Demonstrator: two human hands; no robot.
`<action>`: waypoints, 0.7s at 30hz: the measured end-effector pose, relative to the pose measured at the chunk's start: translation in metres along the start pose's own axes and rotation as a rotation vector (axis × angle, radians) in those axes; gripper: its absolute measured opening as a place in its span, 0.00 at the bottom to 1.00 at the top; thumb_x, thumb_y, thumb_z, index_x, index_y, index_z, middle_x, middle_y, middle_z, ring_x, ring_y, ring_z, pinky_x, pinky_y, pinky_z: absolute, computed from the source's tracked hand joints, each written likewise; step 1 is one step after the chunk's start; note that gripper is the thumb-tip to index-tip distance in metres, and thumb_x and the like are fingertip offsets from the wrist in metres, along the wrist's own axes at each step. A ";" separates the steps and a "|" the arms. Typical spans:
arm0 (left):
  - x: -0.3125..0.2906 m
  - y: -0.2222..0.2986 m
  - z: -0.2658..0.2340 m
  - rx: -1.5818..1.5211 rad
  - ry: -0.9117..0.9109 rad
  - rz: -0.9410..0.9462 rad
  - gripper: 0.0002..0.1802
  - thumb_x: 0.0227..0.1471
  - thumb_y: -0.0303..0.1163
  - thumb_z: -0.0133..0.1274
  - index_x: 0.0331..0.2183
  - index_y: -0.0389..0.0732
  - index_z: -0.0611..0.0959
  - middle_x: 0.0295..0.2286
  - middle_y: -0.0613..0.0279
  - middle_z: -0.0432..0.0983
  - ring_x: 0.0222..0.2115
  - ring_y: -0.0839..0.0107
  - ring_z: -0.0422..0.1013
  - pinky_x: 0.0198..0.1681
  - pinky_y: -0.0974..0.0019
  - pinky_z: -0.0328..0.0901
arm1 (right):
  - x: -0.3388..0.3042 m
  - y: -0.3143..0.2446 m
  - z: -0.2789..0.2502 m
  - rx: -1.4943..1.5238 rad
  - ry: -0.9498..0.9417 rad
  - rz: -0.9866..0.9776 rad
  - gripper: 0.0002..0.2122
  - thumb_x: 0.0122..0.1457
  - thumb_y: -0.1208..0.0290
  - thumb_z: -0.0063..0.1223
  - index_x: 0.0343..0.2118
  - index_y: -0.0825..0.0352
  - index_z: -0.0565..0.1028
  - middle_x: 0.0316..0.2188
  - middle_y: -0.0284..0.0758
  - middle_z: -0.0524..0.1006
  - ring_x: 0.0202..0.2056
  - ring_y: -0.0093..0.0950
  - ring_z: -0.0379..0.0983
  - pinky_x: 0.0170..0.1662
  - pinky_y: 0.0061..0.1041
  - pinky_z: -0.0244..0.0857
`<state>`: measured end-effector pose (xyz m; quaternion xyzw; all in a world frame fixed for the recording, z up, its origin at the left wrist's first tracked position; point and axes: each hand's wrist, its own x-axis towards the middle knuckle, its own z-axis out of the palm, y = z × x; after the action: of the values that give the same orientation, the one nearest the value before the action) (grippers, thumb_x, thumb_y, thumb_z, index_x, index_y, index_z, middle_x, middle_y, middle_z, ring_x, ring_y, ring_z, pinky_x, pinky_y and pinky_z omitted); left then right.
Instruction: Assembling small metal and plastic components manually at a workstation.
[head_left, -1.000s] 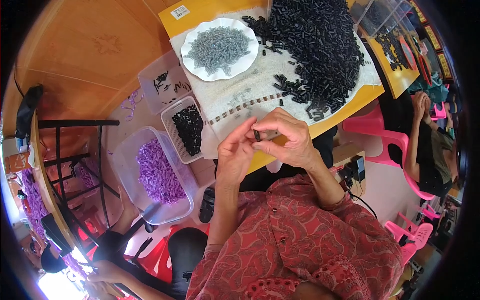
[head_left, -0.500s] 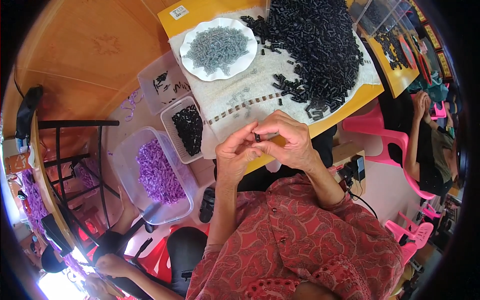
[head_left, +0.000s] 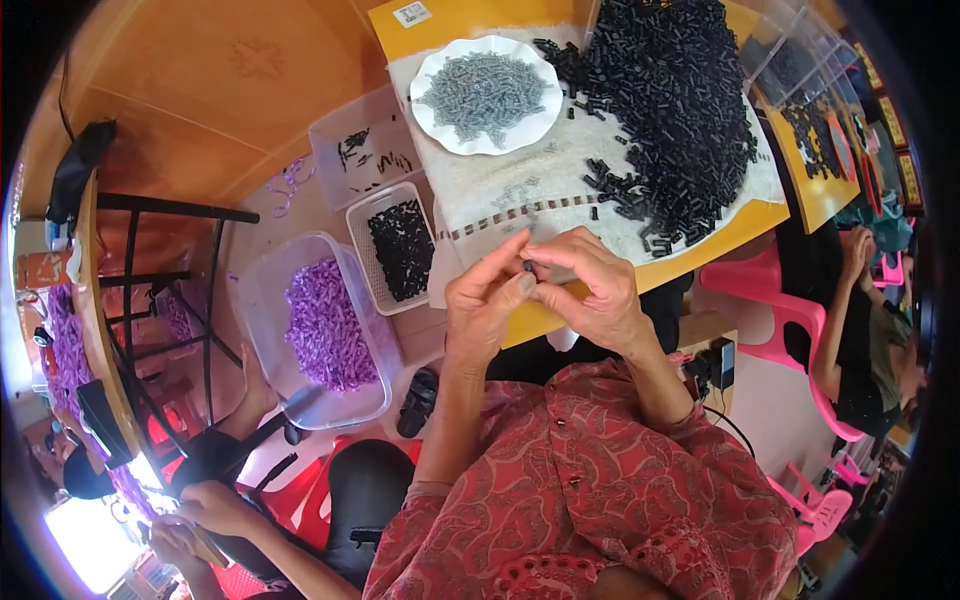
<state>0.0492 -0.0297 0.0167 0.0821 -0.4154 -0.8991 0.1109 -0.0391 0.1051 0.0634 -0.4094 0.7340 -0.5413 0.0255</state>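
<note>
My left hand (head_left: 484, 298) and my right hand (head_left: 598, 292) meet in front of my chest, over the table's near edge. Pinched at their fingertips is a small black plastic piece (head_left: 528, 267), mostly hidden by the fingers. Beyond them on a pale cloth (head_left: 480, 185) lies a large heap of short black tube-like pieces (head_left: 675, 120). To its left stands a white scalloped plate (head_left: 430, 128) piled with small clear greyish pieces (head_left: 485, 95). A few clear bits (head_left: 520, 190) rest loose on the cloth between plate and hands.
Left of the table are a white basket (head_left: 358, 262) of black pieces, a clear tub (head_left: 385, 385) of purple pieces and a shallow bin (head_left: 330, 125). Another person's hand (head_left: 215, 508) shows lower left. Someone sits by a pink chair (head_left: 745, 290) at right.
The whole view has shifted, with the table now further right in the picture. My fingers have closed further over the black piece, and less of it shows.
</note>
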 end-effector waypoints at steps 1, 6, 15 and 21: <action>-0.001 0.006 0.000 0.114 0.030 0.024 0.25 0.51 0.17 0.55 0.53 0.33 0.75 0.36 0.60 0.77 0.37 0.74 0.73 0.43 0.71 0.69 | 0.001 -0.001 0.004 -0.022 0.013 -0.030 0.19 0.42 0.82 0.66 0.40 0.69 0.76 0.30 0.37 0.78 0.31 0.31 0.74 0.33 0.25 0.68; 0.001 0.034 -0.016 0.353 0.376 0.075 0.16 0.54 0.19 0.53 0.47 0.34 0.79 0.31 0.60 0.78 0.27 0.77 0.74 0.33 0.73 0.71 | -0.002 0.004 -0.007 -0.109 0.065 0.001 0.18 0.45 0.82 0.64 0.42 0.70 0.76 0.32 0.38 0.78 0.31 0.31 0.75 0.34 0.24 0.69; -0.005 0.052 -0.098 1.540 0.879 -0.001 0.17 0.50 0.31 0.61 0.40 0.30 0.82 0.26 0.57 0.80 0.24 0.75 0.74 0.28 0.69 0.70 | -0.024 0.043 -0.050 -0.075 0.440 0.228 0.11 0.55 0.84 0.57 0.41 0.70 0.77 0.33 0.36 0.79 0.32 0.20 0.75 0.34 0.18 0.69; 0.004 0.032 -0.073 1.162 0.761 0.275 0.11 0.50 0.27 0.59 0.36 0.31 0.83 0.27 0.56 0.80 0.25 0.72 0.74 0.30 0.70 0.69 | -0.033 0.048 -0.057 -0.126 0.468 0.267 0.10 0.54 0.83 0.57 0.40 0.69 0.78 0.31 0.36 0.79 0.31 0.21 0.75 0.32 0.18 0.68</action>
<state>0.0675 -0.1038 -0.0063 0.3833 -0.7671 -0.4186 0.2990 -0.0721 0.1736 0.0346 -0.1736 0.7995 -0.5664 -0.0994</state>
